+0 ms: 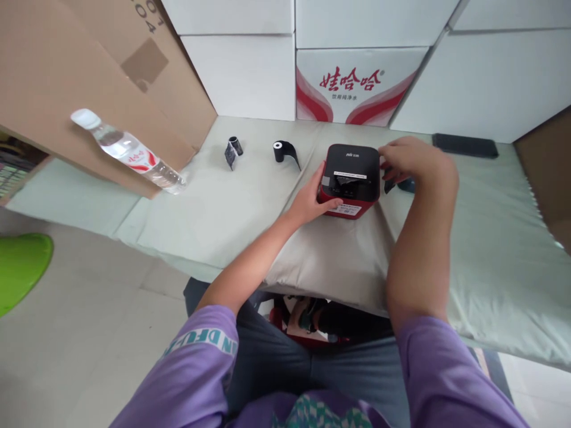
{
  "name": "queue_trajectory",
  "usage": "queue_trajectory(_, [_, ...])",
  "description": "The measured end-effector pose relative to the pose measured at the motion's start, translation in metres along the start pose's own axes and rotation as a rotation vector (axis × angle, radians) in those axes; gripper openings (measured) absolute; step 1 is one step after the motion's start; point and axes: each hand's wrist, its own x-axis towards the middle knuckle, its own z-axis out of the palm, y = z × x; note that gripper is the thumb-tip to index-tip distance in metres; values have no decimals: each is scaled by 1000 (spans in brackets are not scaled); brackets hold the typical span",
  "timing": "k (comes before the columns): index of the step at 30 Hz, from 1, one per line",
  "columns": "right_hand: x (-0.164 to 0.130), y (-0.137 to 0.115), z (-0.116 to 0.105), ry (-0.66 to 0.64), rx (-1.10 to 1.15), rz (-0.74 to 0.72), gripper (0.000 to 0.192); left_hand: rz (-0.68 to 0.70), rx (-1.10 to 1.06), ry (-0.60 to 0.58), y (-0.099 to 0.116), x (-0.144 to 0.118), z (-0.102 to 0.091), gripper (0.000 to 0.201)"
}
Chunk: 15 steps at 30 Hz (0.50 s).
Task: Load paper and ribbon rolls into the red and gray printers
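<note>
A red and black label printer (350, 160) stands upright on the cloth-covered table. My left hand (311, 199) grips its left side, thumb across the front edge and fingers along the side. Against the printer's right edge, near the top, are the bent fingers of my right hand (401, 159); what they hold, if anything, is hidden. Beneath those fingers shows a small dark piece (389, 185). Farther left lie a black roll with a white core (279, 151), its end unrolled, and a smaller dark roll (235, 145) with a loose strip.
A clear water bottle (134, 156) stands at the left by a large cardboard box (89, 77). White cartons (250, 77) line the back of the table (214, 220). A black phone-like slab (464, 145) lies at the back right. A green seat (22, 267) is at lower left.
</note>
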Motion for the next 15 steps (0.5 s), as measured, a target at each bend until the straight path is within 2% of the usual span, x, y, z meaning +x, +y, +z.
queue_trajectory(3, [6,-1,10,-77,64,19,24,-47,-53,-22,-1,0,3,135])
queue_trajectory(6, [12,4,18,-54,146,55,31,-70,-92,-35,-4,0,6,134])
queue_trajectory(8, [17,10,21,-55,176,70,40,-53,-92,-27,-5,1,7,130])
queue_trajectory(11, [23,18,21,-124,183,50,52,-19,-78,-7,-4,2,6,123])
queue_trajectory(15, [27,17,20,-118,151,-17,51,23,-82,-24,-1,3,2,113])
